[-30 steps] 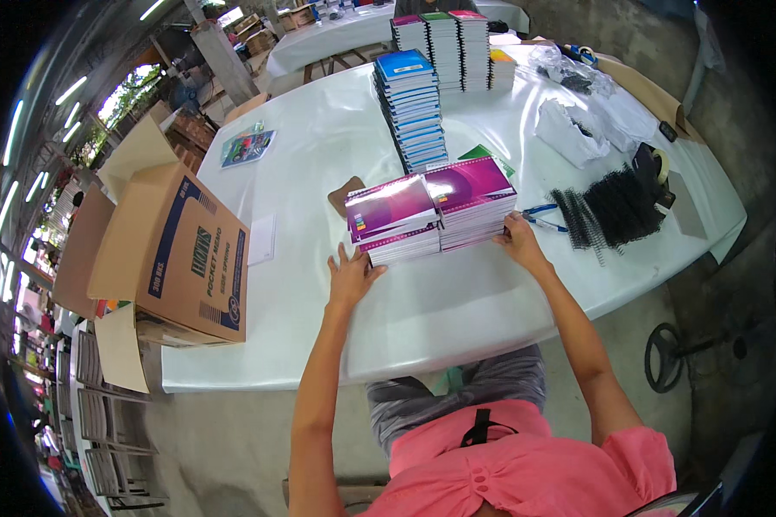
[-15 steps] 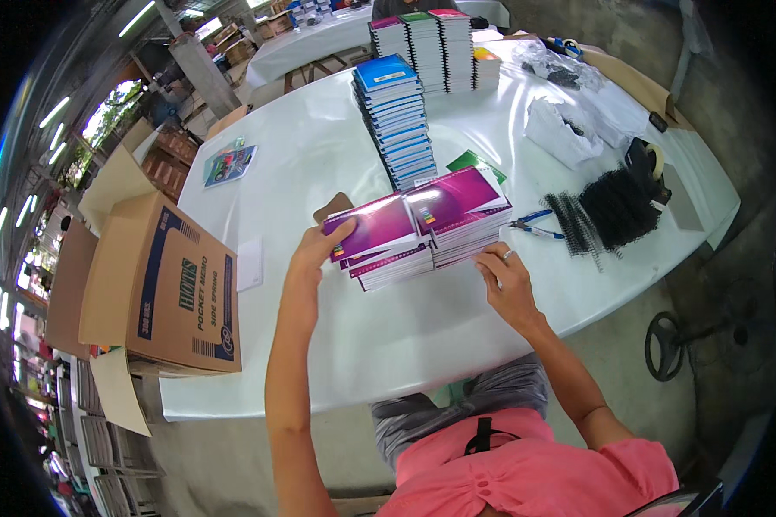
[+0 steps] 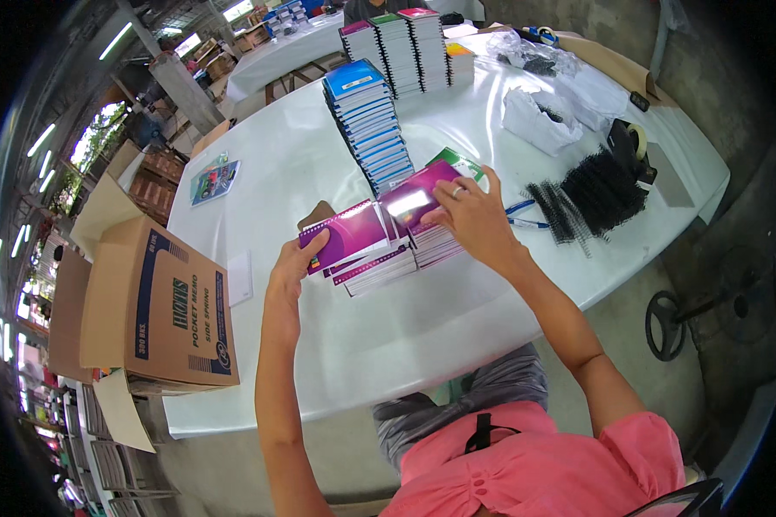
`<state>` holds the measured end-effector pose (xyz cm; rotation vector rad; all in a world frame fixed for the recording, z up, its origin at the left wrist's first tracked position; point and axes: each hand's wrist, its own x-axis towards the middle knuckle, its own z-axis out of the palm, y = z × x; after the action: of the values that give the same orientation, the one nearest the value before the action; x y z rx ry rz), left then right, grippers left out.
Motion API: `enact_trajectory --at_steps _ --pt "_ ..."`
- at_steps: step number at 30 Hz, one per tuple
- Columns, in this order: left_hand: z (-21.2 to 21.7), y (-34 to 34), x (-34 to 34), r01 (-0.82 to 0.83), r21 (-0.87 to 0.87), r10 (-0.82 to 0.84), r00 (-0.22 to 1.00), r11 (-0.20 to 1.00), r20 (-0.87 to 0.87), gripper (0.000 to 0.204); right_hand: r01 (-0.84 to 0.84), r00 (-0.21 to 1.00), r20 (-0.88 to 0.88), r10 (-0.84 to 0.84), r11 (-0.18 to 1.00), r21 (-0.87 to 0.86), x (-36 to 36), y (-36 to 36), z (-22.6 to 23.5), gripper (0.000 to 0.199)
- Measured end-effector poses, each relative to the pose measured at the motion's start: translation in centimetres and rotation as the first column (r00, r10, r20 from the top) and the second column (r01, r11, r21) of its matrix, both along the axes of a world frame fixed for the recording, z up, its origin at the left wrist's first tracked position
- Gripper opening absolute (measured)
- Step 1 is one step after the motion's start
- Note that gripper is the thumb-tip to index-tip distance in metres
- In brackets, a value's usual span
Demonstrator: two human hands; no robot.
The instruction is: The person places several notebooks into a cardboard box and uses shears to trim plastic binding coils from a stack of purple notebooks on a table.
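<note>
Two side-by-side piles of small memo booklets with purple covers stand on the table in front of me. My left hand (image 3: 295, 263) pinches the left purple booklet (image 3: 350, 231) at its outer end, thumb on top. My right hand (image 3: 478, 215), with a ring on one finger, grips the far right end of the other purple booklet (image 3: 412, 196), which tilts up off its pile. Below, the white page edges of the lower booklets (image 3: 379, 274) show. Blue-handled pliers (image 3: 526, 215) lie right of my right hand, partly hidden by it.
A tall stack of blue spiral notebooks (image 3: 371, 129) rises just behind the piles. Farther back stand more spiral notebook stacks (image 3: 397, 56). Black spiral coils (image 3: 603, 194) and a white plastic bag (image 3: 539, 121) lie at right. An opened cardboard box (image 3: 181, 302) is at left.
My right hand has moved up from the near side of the right pile onto the top purple booklet, raising its end. My left hand keeps its pinch. The whole view has shifted slightly.
</note>
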<state>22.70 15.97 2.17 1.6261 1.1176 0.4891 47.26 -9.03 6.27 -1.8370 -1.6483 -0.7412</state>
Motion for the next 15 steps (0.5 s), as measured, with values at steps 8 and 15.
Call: enact_trajectory --at_steps 8,15 --pt "2.0 -2.9 0.2 0.031 0.009 -0.031 0.996 0.999 0.084 0.056 0.129 0.99 0.059 -0.13 0.991 0.023 1.5 -0.1 -2.3 0.046" --pt "3.3 -3.5 0.5 -0.024 0.17 0.023 1.0 0.985 0.008 0.075 0.123 0.992 0.041 -0.121 0.989 -0.076 1.3 -0.2 -1.7 0.046"
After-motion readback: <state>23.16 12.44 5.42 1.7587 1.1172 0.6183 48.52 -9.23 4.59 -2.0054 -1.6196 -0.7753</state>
